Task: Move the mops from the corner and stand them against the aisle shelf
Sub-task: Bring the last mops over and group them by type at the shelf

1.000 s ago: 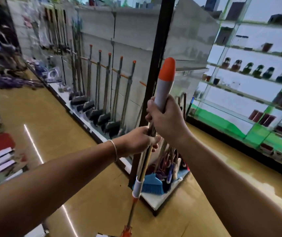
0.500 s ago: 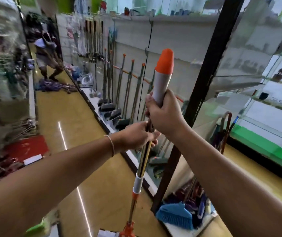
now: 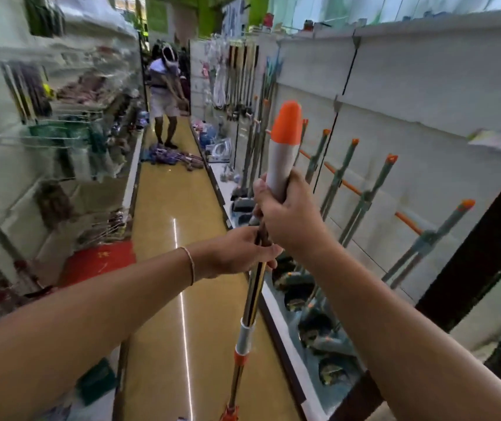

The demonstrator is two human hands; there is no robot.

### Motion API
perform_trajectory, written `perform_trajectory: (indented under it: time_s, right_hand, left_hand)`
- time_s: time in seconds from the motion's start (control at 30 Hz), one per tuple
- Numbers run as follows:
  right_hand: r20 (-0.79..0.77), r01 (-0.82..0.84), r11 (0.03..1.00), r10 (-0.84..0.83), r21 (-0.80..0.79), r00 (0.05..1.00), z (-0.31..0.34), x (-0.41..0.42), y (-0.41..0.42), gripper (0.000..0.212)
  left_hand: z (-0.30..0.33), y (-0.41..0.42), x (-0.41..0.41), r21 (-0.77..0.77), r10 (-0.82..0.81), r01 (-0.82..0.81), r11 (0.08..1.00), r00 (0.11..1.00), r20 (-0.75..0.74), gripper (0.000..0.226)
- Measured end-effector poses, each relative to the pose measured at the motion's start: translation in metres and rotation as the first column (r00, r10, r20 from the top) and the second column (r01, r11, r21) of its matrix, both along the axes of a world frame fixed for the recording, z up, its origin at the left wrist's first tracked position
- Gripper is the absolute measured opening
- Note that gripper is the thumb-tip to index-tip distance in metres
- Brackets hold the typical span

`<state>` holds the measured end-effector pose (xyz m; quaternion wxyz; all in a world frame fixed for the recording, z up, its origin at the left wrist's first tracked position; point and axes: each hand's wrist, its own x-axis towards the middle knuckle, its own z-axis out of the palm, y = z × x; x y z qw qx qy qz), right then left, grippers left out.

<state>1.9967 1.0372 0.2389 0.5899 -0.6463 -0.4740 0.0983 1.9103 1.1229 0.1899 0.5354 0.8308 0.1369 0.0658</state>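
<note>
I hold one mop [image 3: 250, 302] upright in front of me, its shiny metal pole ending in a white grip with an orange cap. My right hand [image 3: 288, 217] grips the white grip near the top. Just below it my left hand [image 3: 243, 252] grips the pole. The mop's orange lower joint shows at the bottom edge; its head is out of view. On my right runs the aisle shelf [image 3: 410, 123], a white back panel with a low base, where several grey mops with orange tips [image 3: 364, 196] lean in a row.
The yellow aisle floor [image 3: 167, 214] stretches ahead between two shelf rows. A person [image 3: 165, 92] stands far down the aisle over a pile of purple goods [image 3: 173, 156]. A black upright post [image 3: 486, 238] stands at right. A red mat [image 3: 100, 262] lies low on the left shelf.
My view has swung left, from the shelf end and glass cabinets to looking down the aisle. Both hands keep the same hold on the mop, which stays upright.
</note>
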Motion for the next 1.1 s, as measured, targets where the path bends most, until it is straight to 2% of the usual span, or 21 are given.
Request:
perform_trajectory:
  time_s: [0.17, 0.3, 0.5, 0.63, 0.8, 1.1]
  right_hand:
    - [-0.018, -0.091, 0.996, 0.091, 0.008, 0.996, 0.003, 0.049, 0.054, 0.018]
    - [0.017, -0.139, 0.990, 0.139, 0.003, 0.990, 0.005, 0.071, 0.093, 0.025]
    - [0.036, -0.173, 0.985, 0.174, -0.016, 0.984, 0.006, 0.099, 0.148, 0.026]
    - [0.029, -0.193, 0.981, 0.194, -0.035, 0.981, 0.001, 0.115, 0.192, 0.030]
    - [0.008, -0.200, 0.980, 0.200, -0.018, 0.980, -0.004, 0.136, 0.260, 0.024]
    - [0.034, -0.182, 0.983, 0.183, -0.034, 0.982, 0.011, 0.165, 0.401, 0.018]
  left_hand:
    - [0.003, 0.047, 0.041, -0.015, 0.041, -0.041, 0.999, 0.999, 0.033, 0.012]
    - [0.002, 0.084, 0.061, -0.049, 0.081, -0.079, 0.996, 0.996, 0.031, 0.026]
    - [-0.006, 0.143, 0.089, -0.072, 0.159, -0.156, 0.985, 0.986, 0.042, 0.025]
    - [-0.012, 0.187, 0.104, -0.076, 0.157, -0.154, 0.985, 0.986, 0.047, 0.025]
    - [-0.017, 0.254, 0.126, -0.037, 0.146, -0.145, 0.989, 0.989, 0.034, 0.031]
    - [0.000, 0.395, 0.153, -0.107, 0.111, -0.109, 0.988, 0.994, 0.016, 0.033]
